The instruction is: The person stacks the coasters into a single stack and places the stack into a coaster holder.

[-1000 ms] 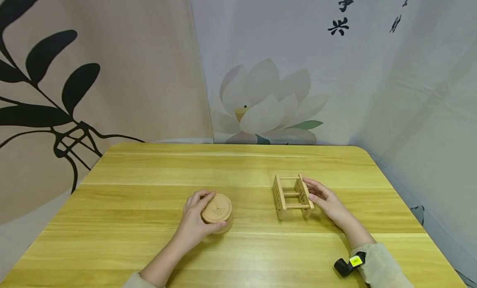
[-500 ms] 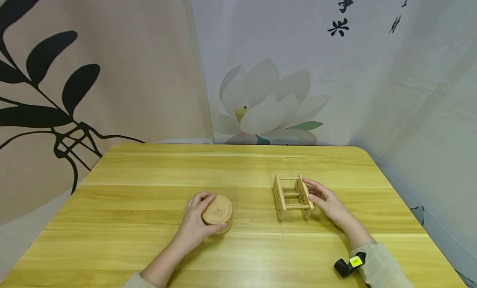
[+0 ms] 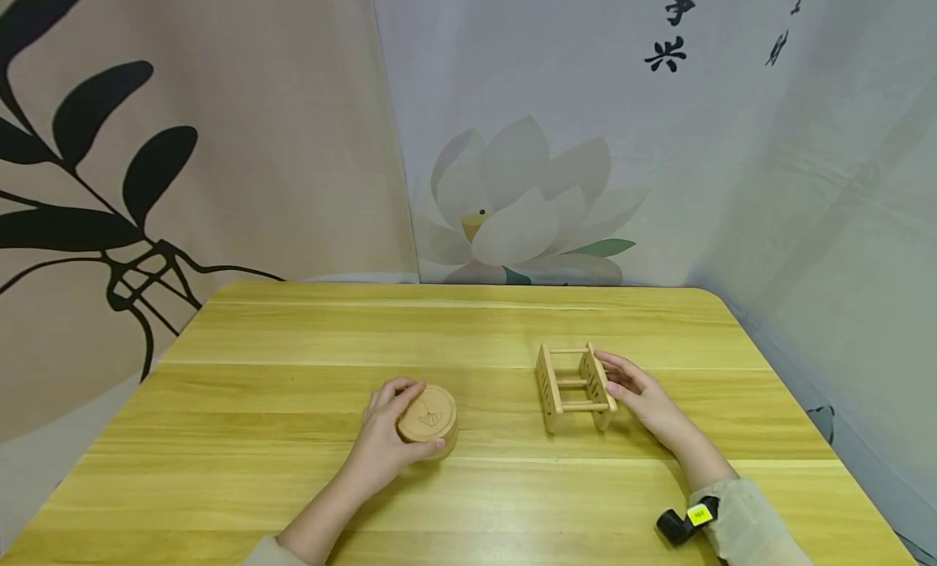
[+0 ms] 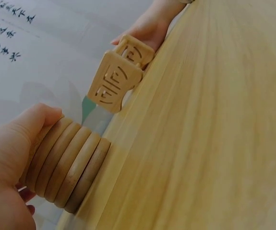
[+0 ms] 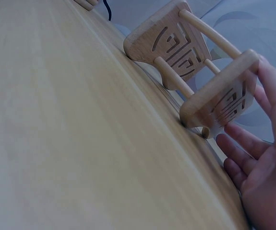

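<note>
My left hand (image 3: pixel 381 436) grips a stack of round wooden coasters (image 3: pixel 430 415), thumb on the near side and fingers round the far side. The top coaster has a ginkgo-leaf engraving; the left wrist view shows several coasters (image 4: pixel 73 160) piled evenly, the lowest right at the table. To the right stands a small wooden coaster rack (image 3: pixel 545 387), two cut-out side panels joined by round rods. My right hand (image 3: pixel 644 395) holds its right panel (image 5: pixel 219 98) from outside, thumb at one edge and fingertips at another. Nothing lies between the rack's panels.
Both things are on a wood-grain table (image 3: pixel 468 509). A printed cloth backdrop (image 3: pixel 293 143) with lotus and leaf patterns hangs behind the table's far edge. A black camera (image 3: pixel 684 521) is strapped to the right sleeve.
The coaster stack has shifted very slightly right and toward the front, the top coasters lining up under my left hand. My right hand and the rack have stayed put.
</note>
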`<move>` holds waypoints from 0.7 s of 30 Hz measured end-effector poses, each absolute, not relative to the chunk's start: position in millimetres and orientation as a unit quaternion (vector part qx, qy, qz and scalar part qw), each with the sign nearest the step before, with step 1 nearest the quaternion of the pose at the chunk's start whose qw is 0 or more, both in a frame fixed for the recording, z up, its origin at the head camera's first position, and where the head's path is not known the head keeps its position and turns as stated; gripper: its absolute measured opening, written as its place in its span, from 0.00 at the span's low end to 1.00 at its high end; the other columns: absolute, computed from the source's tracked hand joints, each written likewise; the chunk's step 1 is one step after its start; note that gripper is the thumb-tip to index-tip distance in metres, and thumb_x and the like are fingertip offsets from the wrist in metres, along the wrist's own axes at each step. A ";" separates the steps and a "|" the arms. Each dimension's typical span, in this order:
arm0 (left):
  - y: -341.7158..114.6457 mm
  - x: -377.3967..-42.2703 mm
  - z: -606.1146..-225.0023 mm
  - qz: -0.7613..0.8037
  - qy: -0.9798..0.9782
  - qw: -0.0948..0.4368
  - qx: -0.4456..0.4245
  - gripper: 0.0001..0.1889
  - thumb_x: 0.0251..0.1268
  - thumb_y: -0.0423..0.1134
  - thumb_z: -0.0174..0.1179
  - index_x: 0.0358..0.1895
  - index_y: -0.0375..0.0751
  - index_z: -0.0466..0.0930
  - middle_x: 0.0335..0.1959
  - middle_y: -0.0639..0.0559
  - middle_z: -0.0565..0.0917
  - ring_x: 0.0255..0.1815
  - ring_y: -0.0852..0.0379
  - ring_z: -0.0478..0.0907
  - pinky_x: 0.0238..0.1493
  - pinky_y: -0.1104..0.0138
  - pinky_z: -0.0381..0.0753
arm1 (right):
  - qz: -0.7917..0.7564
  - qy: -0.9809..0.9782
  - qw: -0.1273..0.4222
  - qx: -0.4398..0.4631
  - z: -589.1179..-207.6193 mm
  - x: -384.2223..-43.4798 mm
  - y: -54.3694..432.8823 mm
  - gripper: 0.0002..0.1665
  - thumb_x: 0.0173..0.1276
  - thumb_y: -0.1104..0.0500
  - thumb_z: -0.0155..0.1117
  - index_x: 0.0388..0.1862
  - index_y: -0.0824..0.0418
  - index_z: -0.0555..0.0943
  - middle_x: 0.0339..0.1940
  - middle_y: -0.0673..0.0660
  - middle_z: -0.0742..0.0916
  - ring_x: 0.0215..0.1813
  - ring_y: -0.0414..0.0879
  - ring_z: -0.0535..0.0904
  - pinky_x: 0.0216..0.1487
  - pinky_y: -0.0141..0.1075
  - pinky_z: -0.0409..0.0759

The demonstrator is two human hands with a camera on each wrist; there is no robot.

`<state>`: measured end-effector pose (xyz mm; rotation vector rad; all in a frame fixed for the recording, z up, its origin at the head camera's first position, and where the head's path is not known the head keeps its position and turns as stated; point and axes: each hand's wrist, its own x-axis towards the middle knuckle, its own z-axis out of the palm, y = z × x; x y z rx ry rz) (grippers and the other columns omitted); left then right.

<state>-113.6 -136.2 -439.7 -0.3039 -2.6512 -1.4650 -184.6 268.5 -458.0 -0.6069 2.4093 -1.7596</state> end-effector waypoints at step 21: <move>-135.1 -111.3 -440.0 -0.495 -0.863 0.043 -0.093 0.47 0.38 0.42 0.80 0.68 0.39 0.67 0.65 0.51 0.64 0.66 0.46 0.55 0.61 0.39 0.57 | -0.580 0.787 0.042 -0.206 -460.1 -185.0 269.6 0.29 0.75 0.64 0.51 0.73 0.64 0.61 0.64 0.70 0.72 0.58 0.39 0.72 0.54 0.29 0.71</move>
